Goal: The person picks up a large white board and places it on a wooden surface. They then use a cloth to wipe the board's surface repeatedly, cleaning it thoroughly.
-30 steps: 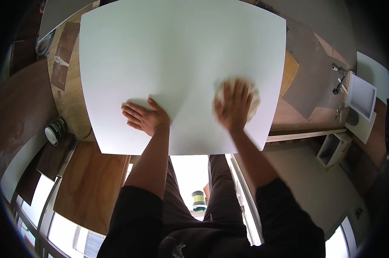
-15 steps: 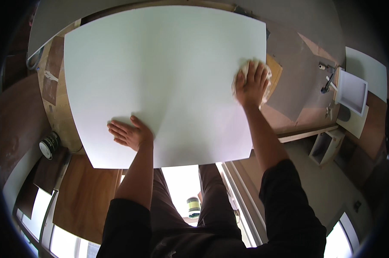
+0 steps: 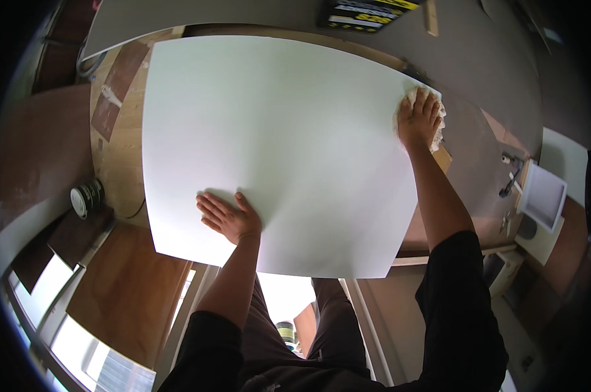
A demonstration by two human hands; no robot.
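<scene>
One white panel point(image 3: 295, 150) lies flat ahead of the wearer's legs point(image 3: 340, 326). One pale cloth point(image 3: 440, 134) sits at the panel's far right corner. The right hand point(image 3: 419, 121) lies palm down on the cloth, fingers extended and slightly apart; it appears to press the cloth rather than clamp it. The left hand point(image 3: 233, 218) rests flat on the near left part of the panel, fingers extended, thumb apart, holding nothing.

Status: wiping appears to be under way. No visible boundary separates wiped from unwiped areas, so the finished share cannot be told; cloth contact suggests that work remains.

Count: one panel, one cloth, two hands. Surrounding items: two cans, comprising a left can point(image 3: 87, 198) beside the panel and a lower can point(image 3: 286, 332) seen between the legs; one black box point(image 3: 367, 14) beyond the far edge; one white tray point(image 3: 543, 191) at right.
</scene>
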